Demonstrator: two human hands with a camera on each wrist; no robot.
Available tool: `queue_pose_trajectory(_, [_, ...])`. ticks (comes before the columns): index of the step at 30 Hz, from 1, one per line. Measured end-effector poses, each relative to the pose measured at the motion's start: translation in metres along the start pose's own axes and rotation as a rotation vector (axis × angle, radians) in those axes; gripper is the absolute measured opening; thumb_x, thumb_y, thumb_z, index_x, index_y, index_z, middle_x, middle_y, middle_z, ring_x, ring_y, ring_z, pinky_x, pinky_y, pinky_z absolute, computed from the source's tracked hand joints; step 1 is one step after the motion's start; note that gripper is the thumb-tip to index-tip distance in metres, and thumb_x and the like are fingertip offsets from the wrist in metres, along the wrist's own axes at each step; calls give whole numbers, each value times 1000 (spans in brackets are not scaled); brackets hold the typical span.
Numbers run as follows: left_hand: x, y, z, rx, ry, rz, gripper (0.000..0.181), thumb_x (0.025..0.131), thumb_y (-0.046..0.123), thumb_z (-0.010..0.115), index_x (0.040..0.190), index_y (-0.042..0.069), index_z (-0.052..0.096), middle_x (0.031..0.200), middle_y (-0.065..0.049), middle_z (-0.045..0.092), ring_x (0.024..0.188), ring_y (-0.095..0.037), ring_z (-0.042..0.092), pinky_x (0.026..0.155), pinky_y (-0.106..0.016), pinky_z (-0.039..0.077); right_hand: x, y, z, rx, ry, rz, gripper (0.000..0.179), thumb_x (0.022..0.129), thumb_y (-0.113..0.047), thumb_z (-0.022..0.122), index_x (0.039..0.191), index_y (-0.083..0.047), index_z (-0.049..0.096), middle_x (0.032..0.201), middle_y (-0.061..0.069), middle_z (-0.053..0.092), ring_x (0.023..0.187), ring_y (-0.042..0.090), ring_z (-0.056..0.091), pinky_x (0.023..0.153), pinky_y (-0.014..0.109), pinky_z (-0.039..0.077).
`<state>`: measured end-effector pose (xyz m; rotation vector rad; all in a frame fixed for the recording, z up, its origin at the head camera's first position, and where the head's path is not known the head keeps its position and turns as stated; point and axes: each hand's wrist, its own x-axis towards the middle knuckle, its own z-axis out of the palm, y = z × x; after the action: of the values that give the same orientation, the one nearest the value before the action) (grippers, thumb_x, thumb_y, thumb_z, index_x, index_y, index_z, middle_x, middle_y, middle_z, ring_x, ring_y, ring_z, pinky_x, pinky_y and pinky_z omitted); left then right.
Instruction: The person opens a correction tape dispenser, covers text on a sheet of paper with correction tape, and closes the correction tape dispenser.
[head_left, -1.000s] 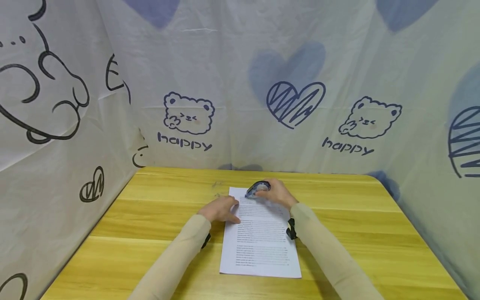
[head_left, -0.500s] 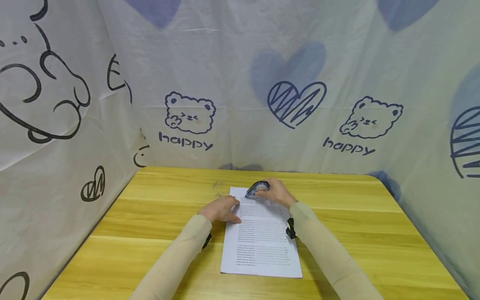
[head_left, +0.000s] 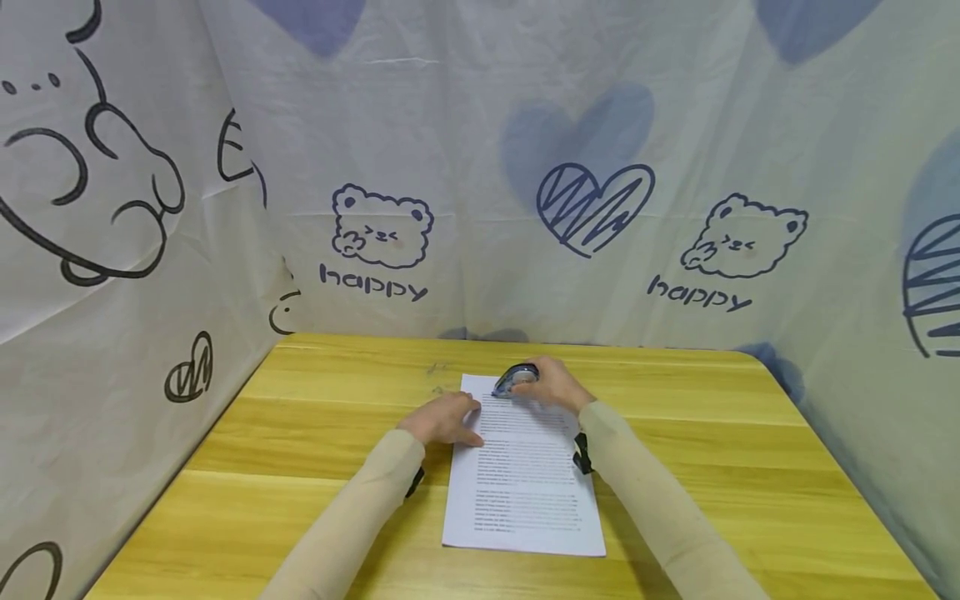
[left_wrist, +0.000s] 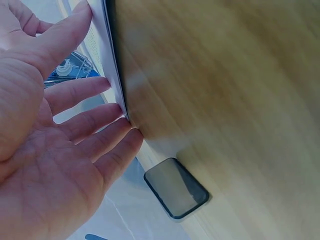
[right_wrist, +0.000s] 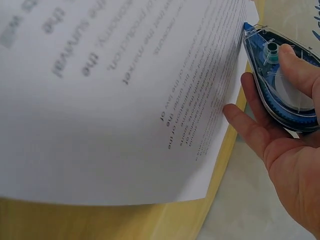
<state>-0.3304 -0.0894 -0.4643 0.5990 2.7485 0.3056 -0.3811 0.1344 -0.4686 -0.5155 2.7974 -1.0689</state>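
A printed sheet of paper (head_left: 525,500) lies on the wooden table. My right hand (head_left: 553,384) pinches a blue, clear-cased correction tape (head_left: 516,379) near the sheet's top. In the right wrist view, the thumb lies on the side of the correction tape (right_wrist: 295,95), and its blue tip points at the printed lines. Two lower fingers of that hand reach to the paper's edge. At the left margin rests my left hand (head_left: 444,419), thumb on the sheet. Its fingers (left_wrist: 112,157) are spread and fairly straight along the paper's edge in the left wrist view.
A small dark-rimmed rounded rectangle (left_wrist: 176,189) shows on the wood beyond the left fingertips. The wooden tabletop (head_left: 300,433) runs back to a patterned cloth (head_left: 480,250), which also hangs along both sides.
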Motion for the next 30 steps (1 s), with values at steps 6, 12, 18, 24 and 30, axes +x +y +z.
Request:
queue_pose_trajectory(6, [-1, 1, 0, -8, -5, -13, 70, 85, 43, 75, 143, 11, 51, 154, -13, 42, 143, -30, 37, 118, -44, 30, 2, -4, -4, -24, -24, 15, 37, 86, -23, 76, 119, -8, 68, 113, 7, 70, 105, 22, 64, 98, 44, 49])
queue_pose_trajectory(12, [-2, 1, 2, 4, -6, -1, 69, 87, 43, 73, 144, 11, 50, 154, -12, 41, 144, -29, 36, 119, -43, 29, 4, -5, -6, -46, -46, 15, 40, 86, -24, 76, 121, -7, 67, 114, 7, 70, 105, 22, 63, 98, 44, 49])
queue_pose_trajectory(18, [-3, 2, 1, 16, -8, 10, 69, 88, 43, 72, 144, 10, 49, 155, -12, 40, 144, -29, 36, 119, -42, 29, 5, -4, -8, -27, -65, 27, 38, 86, -24, 76, 120, -8, 68, 112, 6, 70, 103, 21, 63, 97, 44, 50])
queue_pose_trajectory(24, [-3, 1, 3, 10, -15, 3, 68, 88, 42, 72, 144, 10, 49, 155, -12, 40, 144, -28, 36, 119, -42, 29, 4, -4, -9, -23, -75, 26, 36, 87, -23, 76, 118, -8, 68, 109, 5, 70, 99, 20, 63, 95, 43, 50])
queue_pose_trajectory(30, [-4, 2, 1, 13, -12, 14, 66, 90, 40, 71, 144, 8, 49, 154, -13, 41, 144, -29, 37, 119, -42, 30, 5, -4, -10, -16, -78, 25, 33, 88, -21, 75, 116, -6, 68, 106, 5, 70, 97, 20, 63, 95, 43, 51])
